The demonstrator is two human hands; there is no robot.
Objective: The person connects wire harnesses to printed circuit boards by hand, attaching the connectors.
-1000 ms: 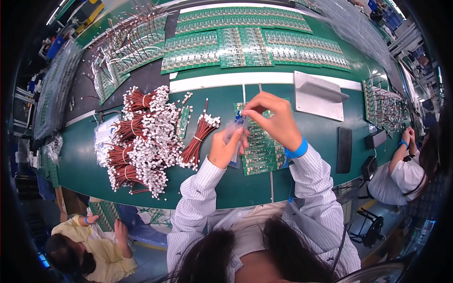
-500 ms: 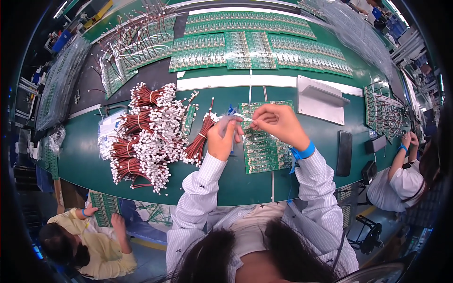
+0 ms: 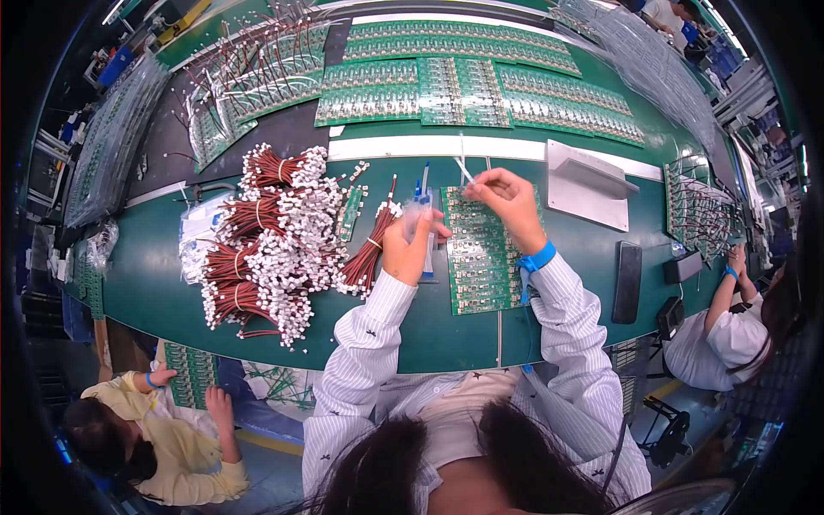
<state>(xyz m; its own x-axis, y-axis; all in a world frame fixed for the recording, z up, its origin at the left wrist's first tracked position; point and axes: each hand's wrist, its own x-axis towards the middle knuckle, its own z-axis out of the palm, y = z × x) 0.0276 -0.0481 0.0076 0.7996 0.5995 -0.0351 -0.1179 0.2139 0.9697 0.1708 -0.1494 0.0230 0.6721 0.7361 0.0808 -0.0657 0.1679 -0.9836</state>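
Observation:
My right hand [image 3: 513, 209] pinches a thin white strip [image 3: 465, 171] between thumb and fingertips, above the far end of a green circuit board panel [image 3: 481, 279]. Crumpled translucent plastic [image 3: 418, 216] is in the closed fingers of my left hand [image 3: 408, 249], just left of that panel. Blue pen-like items [image 3: 425, 180] stick out beyond the left hand, which partly covers them. Beside the left hand lies a banded bundle of red-and-black wires [image 3: 367, 256] with white connectors. A blue band [image 3: 538, 257] circles my right wrist.
Several wire bundles [image 3: 249, 257] are heaped at left. Rows of circuit boards [image 3: 463, 90] lie at the back. A metal angle bracket [image 3: 588, 193] and a black phone [image 3: 627, 280] sit at right. Other people work at lower left [image 3: 154, 438] and right [image 3: 730, 335].
My hands have moved apart. The right one has gone away from me with the white strip, while the left has shifted slightly, still holding the plastic.

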